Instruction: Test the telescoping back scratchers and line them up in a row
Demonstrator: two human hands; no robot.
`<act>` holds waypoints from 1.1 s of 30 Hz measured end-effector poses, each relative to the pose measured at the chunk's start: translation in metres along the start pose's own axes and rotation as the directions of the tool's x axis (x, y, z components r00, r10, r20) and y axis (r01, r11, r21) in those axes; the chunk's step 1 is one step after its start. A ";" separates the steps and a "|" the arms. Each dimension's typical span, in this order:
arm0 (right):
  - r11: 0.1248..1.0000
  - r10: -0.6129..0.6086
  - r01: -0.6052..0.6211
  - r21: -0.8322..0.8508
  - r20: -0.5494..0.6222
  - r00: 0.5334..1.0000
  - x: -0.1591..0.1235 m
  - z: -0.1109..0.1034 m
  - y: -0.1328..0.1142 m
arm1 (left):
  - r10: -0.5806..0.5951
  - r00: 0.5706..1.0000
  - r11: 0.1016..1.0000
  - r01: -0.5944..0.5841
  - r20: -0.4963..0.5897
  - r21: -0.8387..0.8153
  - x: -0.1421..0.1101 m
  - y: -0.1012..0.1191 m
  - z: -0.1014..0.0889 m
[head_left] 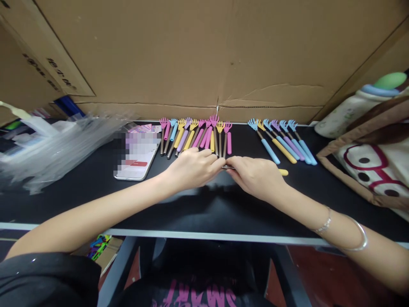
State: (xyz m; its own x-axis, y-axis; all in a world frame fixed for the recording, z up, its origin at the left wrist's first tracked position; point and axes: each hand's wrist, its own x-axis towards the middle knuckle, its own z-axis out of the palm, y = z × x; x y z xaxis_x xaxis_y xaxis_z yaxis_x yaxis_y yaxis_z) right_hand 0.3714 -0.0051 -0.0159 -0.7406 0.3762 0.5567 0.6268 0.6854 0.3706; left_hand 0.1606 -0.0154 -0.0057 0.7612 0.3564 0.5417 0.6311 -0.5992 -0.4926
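Note:
My left hand is closed in front of the middle of the row, knuckles up. My right hand is closed too, its fingertips meeting the left's. Both grip a back scratcher, of which a bit of metal rod shows between them and the yellow handle end sticks out past my right hand; its claw is hidden. Beyond my hands lies a row of back scratchers with bare metal rods, with coloured handle sleeves among them. Several back scratchers with sleeved handles lie further right.
A phone lies left of the row, beside a heap of clear plastic bags. On the right stand a cloth bag and a pale bottle. Cardboard walls the back of the black table. Below is a box of colourful items.

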 end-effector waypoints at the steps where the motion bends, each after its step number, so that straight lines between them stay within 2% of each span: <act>1: 0.999 -0.022 0.022 -0.028 -0.020 1.000 0.001 0.001 0.000 | 0.004 1.000 1.000 -0.004 -0.003 0.012 -0.001 -0.001 -0.001; 4: 0.989 -0.075 0.069 -0.128 -0.042 0.996 0.002 0.001 0.001 | 0.012 1.000 0.999 -0.012 -0.004 0.040 -0.006 -0.004 -0.002; 7: 0.981 -0.067 0.058 -0.184 -0.040 0.997 0.001 0.001 0.002 | 0.015 1.000 0.998 -0.015 -0.003 0.066 -0.010 -0.008 -0.002; 15: 0.978 -0.078 0.075 -0.195 -0.006 0.997 0.002 0.002 0.001 | -0.009 1.000 0.999 0.009 -0.014 0.051 -0.009 -0.003 0.007; 20: 0.984 -0.059 0.053 -0.172 -0.031 0.998 0.005 -0.006 -0.008 | -0.030 0.999 0.999 0.030 -0.010 0.025 -0.005 0.005 -0.003; 23: 0.980 -0.049 0.035 -0.194 -0.067 0.997 0.005 -0.006 -0.007 | -0.006 1.000 0.999 0.006 -0.018 0.033 -0.004 0.001 -0.007; 26: 0.974 0.007 -0.004 -0.224 0.013 1.000 -0.007 -0.006 0.019 | -0.005 0.999 0.995 0.009 -0.035 0.104 -0.017 -0.025 -0.005; 28: 0.956 0.143 -0.108 -0.274 0.111 0.983 -0.025 -0.008 0.052 | -0.011 0.999 0.977 0.019 -0.042 0.211 -0.038 -0.054 -0.004; 30: 0.924 0.271 -0.187 -0.334 0.226 0.936 -0.048 -0.012 0.091 | -0.013 1.000 0.958 0.012 0.004 0.286 -0.065 -0.085 -0.006; 33: 0.820 0.504 -0.367 -0.439 0.251 0.826 -0.080 -0.017 0.144 | -0.051 0.998 0.924 0.037 0.028 0.379 -0.107 -0.119 -0.015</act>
State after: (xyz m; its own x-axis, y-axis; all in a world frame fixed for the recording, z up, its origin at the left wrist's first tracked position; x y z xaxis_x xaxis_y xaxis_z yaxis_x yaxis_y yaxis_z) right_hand 0.5253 0.0531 0.0055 -0.3571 0.8128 0.4603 0.8921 0.1507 0.4259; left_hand 0.0022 0.0073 0.0054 0.7316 0.4066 0.5472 0.6682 -0.2687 -0.6937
